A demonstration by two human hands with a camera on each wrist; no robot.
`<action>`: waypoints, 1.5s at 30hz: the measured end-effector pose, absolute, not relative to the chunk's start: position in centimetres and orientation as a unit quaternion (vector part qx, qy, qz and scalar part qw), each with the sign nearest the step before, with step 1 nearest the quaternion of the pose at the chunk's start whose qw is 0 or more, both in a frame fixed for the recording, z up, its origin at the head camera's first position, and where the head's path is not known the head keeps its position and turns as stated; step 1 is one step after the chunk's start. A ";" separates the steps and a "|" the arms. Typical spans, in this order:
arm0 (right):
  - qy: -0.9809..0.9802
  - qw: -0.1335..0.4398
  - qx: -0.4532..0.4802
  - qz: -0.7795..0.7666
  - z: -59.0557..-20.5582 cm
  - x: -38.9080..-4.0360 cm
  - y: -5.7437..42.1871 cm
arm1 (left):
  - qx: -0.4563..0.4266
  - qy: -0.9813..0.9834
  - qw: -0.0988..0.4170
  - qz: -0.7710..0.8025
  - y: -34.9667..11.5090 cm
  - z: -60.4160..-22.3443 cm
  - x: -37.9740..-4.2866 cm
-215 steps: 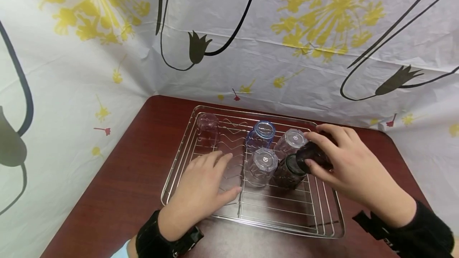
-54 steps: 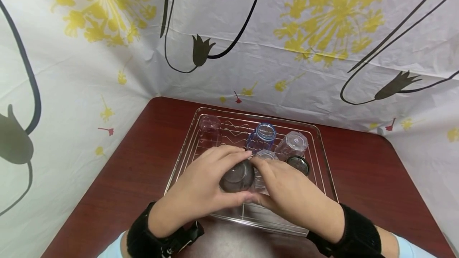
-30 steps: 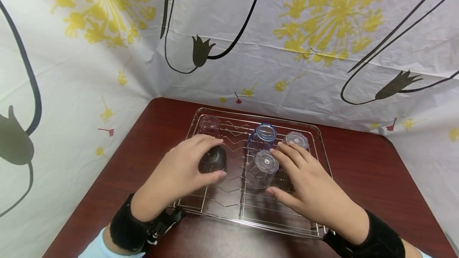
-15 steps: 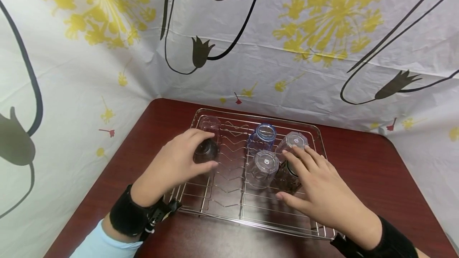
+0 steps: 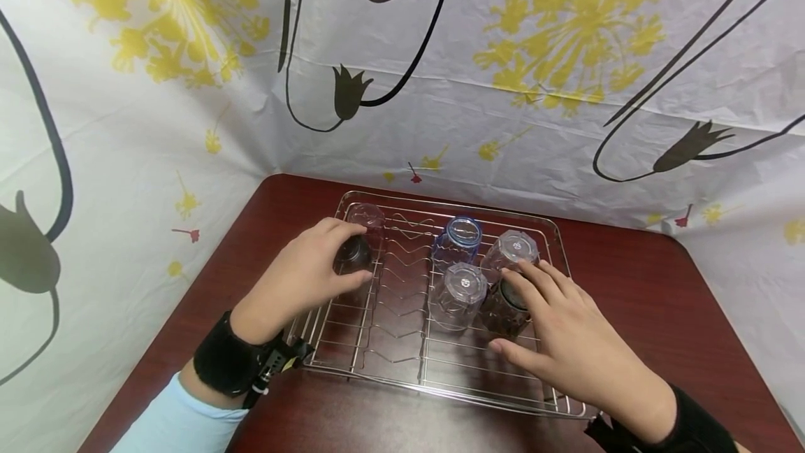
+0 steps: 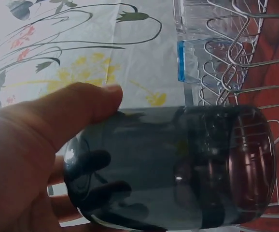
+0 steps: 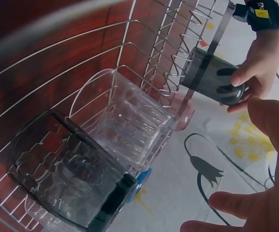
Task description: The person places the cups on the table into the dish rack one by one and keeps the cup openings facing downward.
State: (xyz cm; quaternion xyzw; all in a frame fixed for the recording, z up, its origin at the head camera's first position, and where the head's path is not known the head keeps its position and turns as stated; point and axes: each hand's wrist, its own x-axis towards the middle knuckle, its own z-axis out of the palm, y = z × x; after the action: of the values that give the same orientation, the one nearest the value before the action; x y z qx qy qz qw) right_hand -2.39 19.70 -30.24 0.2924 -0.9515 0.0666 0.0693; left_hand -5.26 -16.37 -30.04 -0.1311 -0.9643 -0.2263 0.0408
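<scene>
My left hand (image 5: 298, 275) grips a smooth smoky-grey glass (image 5: 353, 254) by its base, mouth downward, at the left side of the wire rack (image 5: 393, 389). In the left wrist view the thumb and fingers wrap the base end of this glass, and its mouth end is close to the rack wires. A pinkish clear glass (image 5: 371, 217) stands inverted just behind it. My right hand (image 5: 575, 341), fingers spread and holding nothing, hovers beside a dark patterned glass (image 5: 501, 314) on the rack's right half.
Two inverted clear faceted glasses, a front one (image 5: 457, 299) and a back one (image 5: 512, 249), stand near the dark patterned glass. Behind them is a blue-rimmed glass (image 5: 455, 240). Wavy wire dividers (image 5: 402, 275) run along the rack's middle. A patterned sheet (image 5: 402, 138) surrounds the reddish table (image 5: 207, 299).
The smoky-grey glass passed from my right hand, through both hands, to my left, which carried it left and lowered it toward the rack. My right hand drew back to the right, fingers spread.
</scene>
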 end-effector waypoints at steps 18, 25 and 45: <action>-0.957 0.044 0.276 0.078 -31.0 -1.9 20.7 | -0.131 -0.961 -0.001 -0.244 -16.2 -31.1 -6.8; -0.957 0.043 0.274 0.085 -31.3 -1.8 20.8 | -0.129 -0.961 -0.009 -0.243 -16.5 -31.8 -7.3; -0.957 0.046 0.276 0.081 -32.2 -1.6 21.0 | -0.167 -0.959 -0.012 -0.227 -16.6 -33.3 -8.2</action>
State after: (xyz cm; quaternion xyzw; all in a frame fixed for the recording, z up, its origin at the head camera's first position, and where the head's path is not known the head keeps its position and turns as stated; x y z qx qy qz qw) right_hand -1.63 21.00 -32.22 0.2758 -0.9567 0.0812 0.0456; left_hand -8.17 -16.64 -33.31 -0.1672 -0.9593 -0.2272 -0.0123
